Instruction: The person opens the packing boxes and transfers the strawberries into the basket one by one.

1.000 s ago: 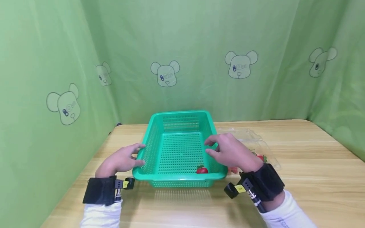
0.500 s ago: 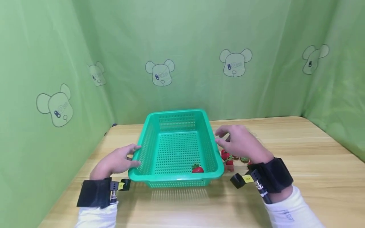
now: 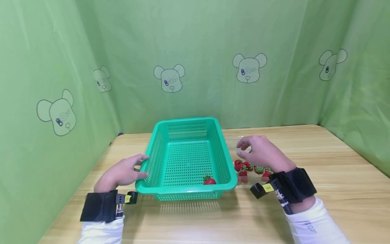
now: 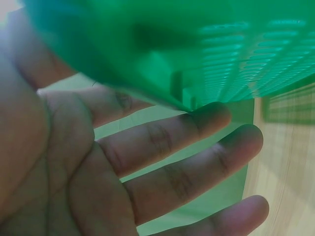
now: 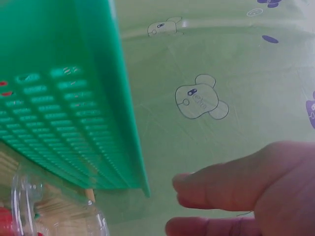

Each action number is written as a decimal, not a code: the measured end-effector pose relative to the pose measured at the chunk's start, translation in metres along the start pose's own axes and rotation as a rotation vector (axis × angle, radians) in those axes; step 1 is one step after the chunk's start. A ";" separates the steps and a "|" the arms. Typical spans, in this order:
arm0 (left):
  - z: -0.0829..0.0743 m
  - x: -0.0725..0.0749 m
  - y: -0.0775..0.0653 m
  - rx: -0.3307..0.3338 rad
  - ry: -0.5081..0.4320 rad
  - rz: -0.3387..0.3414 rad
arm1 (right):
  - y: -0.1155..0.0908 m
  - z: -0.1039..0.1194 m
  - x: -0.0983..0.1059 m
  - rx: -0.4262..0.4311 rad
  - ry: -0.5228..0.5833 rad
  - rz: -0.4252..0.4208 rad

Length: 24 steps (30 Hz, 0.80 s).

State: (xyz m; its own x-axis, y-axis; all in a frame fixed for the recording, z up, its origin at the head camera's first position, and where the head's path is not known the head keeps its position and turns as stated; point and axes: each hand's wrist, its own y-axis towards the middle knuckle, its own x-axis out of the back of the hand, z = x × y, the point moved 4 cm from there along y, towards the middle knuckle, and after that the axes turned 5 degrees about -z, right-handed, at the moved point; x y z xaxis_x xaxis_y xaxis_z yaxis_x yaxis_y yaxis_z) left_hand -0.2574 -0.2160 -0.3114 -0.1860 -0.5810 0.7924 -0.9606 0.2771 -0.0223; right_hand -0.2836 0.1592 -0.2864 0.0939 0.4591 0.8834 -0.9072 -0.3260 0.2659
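My left grip (image 3: 123, 172) rests against the left rim of the green basket (image 3: 184, 190), its fingers (image 4: 216, 157) nearly straight and spread beside the outer wall; 1 finger runs out of sight behind the rim. My right grip (image 3: 259, 152) hangs loosely bent and unfilled to the right of the basket, its fingertips slightly parted and apart from the right rim.

Inside the basket, 1 strawberry (image 3: 209, 181) lies near the right end of the near wall, its leaves toward the far side. Just right of the basket, below my right fingertips, is a cluster of loose strawberries (image 3: 239, 166) — partly covered by my hand, so I cannot count them all. A clear plastic container (image 5: 74, 221) shows there too, with red inside.

I wear 1 black band on each wrist (image 3: 99, 207), with white sleeves (image 3: 317, 222) below them. The basket stands on a wood-grain table (image 3: 341, 189) — and around its far side hangs a green curtain (image 3: 207, 34) printed with 5 visible bear heads (image 3: 171, 80).
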 end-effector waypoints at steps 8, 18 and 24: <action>0.002 0.001 0.002 0.006 -0.004 -0.004 | 0.001 -0.013 -0.009 -0.072 -0.015 0.121; -0.001 0.001 0.000 0.009 -0.003 0.006 | -0.001 -0.028 -0.018 -0.119 0.041 0.238; 0.000 0.001 0.000 0.012 -0.005 0.016 | -0.004 -0.034 -0.024 -0.138 0.040 0.266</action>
State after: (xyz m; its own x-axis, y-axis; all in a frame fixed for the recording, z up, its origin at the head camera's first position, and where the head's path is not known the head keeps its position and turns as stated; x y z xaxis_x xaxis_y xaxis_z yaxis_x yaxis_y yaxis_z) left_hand -0.2579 -0.2163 -0.3105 -0.2022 -0.5801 0.7891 -0.9599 0.2771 -0.0424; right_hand -0.2962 0.1772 -0.3218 -0.1682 0.4058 0.8984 -0.9452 -0.3250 -0.0302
